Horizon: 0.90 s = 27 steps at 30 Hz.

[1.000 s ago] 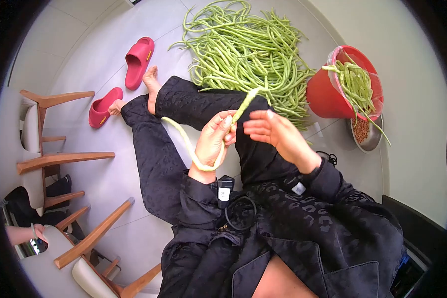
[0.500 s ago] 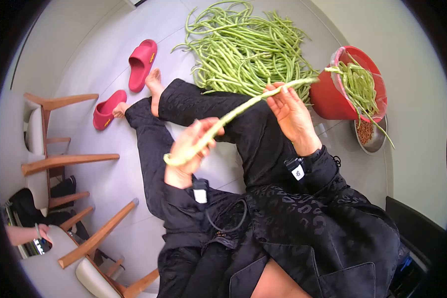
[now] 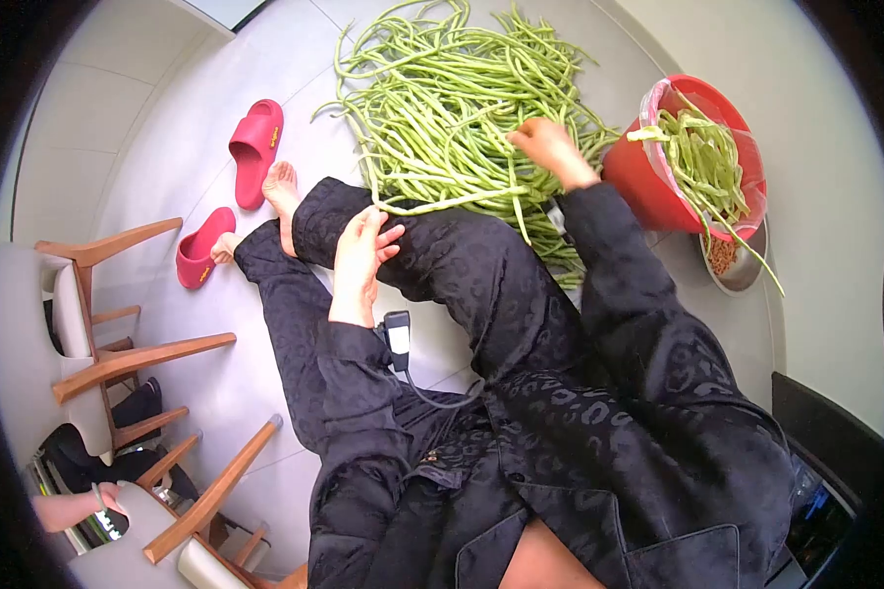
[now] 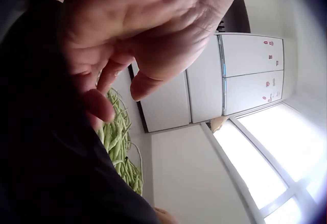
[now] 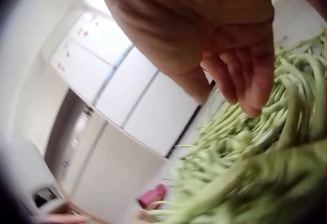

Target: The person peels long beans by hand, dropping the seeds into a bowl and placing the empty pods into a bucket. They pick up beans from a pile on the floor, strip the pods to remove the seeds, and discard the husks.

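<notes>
The bare left hand [image 3: 363, 257] has loosely parted fingers beside the heap of long, slender green beans [image 3: 462, 103], while the bare right hand [image 3: 552, 149] hangs its empty-looking, half-bent fingers over them.

Head view bright, evenly lit; pale floor [image 3: 300, 74] with soft shadows. Fisheye curve, black corners. Left wrist view: daylight from window [image 4: 288, 137] blown out white; palm of left hand [image 4: 138, 30] shaded, fabric [image 4: 46, 132] near black. Right wrist view hazy; right hand [image 5: 204, 30] dim, nearest beans [image 5: 286, 183] blurred.
</notes>
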Motion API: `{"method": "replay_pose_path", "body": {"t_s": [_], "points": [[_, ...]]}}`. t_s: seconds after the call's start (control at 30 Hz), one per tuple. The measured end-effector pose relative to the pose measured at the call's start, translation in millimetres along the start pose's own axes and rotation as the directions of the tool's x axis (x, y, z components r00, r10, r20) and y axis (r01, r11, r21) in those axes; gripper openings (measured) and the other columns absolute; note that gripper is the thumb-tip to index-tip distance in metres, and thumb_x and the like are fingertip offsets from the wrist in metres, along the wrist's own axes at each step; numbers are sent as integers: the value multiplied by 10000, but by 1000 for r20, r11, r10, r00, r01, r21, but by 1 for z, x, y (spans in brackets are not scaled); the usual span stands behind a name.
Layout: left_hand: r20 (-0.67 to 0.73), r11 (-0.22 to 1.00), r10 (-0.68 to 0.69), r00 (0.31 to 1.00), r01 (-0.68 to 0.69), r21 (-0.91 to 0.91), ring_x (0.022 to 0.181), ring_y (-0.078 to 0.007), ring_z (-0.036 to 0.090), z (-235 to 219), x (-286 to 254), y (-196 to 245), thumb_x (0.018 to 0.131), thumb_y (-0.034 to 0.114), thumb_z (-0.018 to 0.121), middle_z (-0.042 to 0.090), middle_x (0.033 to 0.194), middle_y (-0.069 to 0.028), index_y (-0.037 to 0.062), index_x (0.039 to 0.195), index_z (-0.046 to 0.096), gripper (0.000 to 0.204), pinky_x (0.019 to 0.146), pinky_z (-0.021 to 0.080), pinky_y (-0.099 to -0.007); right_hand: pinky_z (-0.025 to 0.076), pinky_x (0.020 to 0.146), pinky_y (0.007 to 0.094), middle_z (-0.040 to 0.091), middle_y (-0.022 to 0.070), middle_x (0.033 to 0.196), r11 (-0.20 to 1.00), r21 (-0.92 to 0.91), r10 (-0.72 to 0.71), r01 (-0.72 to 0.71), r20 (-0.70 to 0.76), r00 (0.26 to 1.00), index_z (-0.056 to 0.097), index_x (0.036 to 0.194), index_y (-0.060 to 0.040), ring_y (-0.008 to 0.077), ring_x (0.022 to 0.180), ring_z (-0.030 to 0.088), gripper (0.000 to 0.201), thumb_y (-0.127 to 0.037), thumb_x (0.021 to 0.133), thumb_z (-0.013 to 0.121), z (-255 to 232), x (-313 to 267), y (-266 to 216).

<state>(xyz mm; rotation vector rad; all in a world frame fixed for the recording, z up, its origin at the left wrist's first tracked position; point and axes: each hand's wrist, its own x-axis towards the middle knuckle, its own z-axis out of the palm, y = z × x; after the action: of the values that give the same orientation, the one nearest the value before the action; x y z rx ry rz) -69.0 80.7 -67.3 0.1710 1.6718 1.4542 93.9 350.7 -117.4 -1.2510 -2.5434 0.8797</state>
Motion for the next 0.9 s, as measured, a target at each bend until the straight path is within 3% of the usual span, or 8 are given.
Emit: {"method": "replay_pose_path", "body": {"t_s": [0.07, 0.27, 0.4, 0.47, 0.57, 0.67, 0.8, 0.9], "points": [[-30, 998, 50, 998, -50, 23, 910, -171, 581, 0, -13, 5, 888, 301, 498, 514, 1162, -127, 10, 1216, 427, 444, 664, 467, -222, 477, 677, 347, 627, 130, 681, 996, -1, 84, -87, 271, 959, 635, 821, -29, 264, 682, 623, 279, -292, 734, 607, 13, 16, -4], [62, 991, 108, 992, -102, -87, 885, -146, 581, 6, -48, 8, 895, 306, 481, 572, 1074, -106, 19, 1149, 490, 383, 671, 462, -224, 473, 546, 293, 609, 91, 649, 925, 379, -4, -29, 86, 996, 580, 797, -9, 137, 554, 609, 189, -196, 773, 591, -18, -27, -24], [290, 977, 161, 943, -110, -183, 900, -164, 583, 43, -67, 10, 895, 306, 473, 582, 1066, -114, 15, 1130, 501, 375, 707, 466, -235, 446, 529, 228, 579, 34, 709, 776, 630, -90, 5, 103, 991, 544, 864, -9, 77, 595, 545, 142, -149, 849, 533, -68, -102, -73], [395, 959, 119, 911, -3, -282, 961, -198, 573, 64, -78, 14, 905, 300, 449, 562, 1106, -140, -2, 1162, 468, 397, 754, 472, -268, 443, 559, 206, 570, 25, 748, 645, 764, -153, -25, 162, 975, 523, 919, -19, 73, 619, 533, 138, -140, 854, 538, -80, -150, -104], [491, 742, 113, 864, 255, -620, 943, -207, 573, 67, -80, 6, 920, 266, 410, 560, 1099, -145, -9, 1163, 461, 371, 777, 477, -299, 457, 582, 216, 565, 27, 783, 486, 852, -212, -196, 332, 919, 503, 931, -28, 81, 635, 542, 159, -136, 836, 572, -62, -207, -128], [405, 623, 259, 877, 169, -763, 779, -140, 565, 34, -79, -14, 922, 231, 416, 578, 891, -54, -3, 1131, 486, 321, 674, 487, -268, 470, 600, 227, 576, 34, 800, 502, 754, -234, -424, 590, 773, 504, 928, -31, 98, 680, 572, 113, -109, 854, 540, -29, -241, -120], [64, 718, 204, 977, -105, -688, 705, -120, 558, -11, -106, -23, 906, 212, 460, 560, 828, -28, 35, 1130, 496, 288, 616, 471, -232, 470, 634, 223, 602, 35, 846, 593, 724, -262, -353, 588, 766, 521, 902, -37, 106, 733, 593, 103, -135, 874, 513, -3, -235, -110], [-75, 729, 196, 978, -196, -655, 738, -139, 582, -31, -125, -33, 897, 275, 476, 586, 865, -54, 49, 1119, 501, 318, 662, 486, -272, 474, 645, 213, 606, 27, 851, 696, 552, -212, -460, 770, 602, 524, 889, -51, 107, 749, 599, 139, -188, 885, 503, 11, -218, -105]]}}
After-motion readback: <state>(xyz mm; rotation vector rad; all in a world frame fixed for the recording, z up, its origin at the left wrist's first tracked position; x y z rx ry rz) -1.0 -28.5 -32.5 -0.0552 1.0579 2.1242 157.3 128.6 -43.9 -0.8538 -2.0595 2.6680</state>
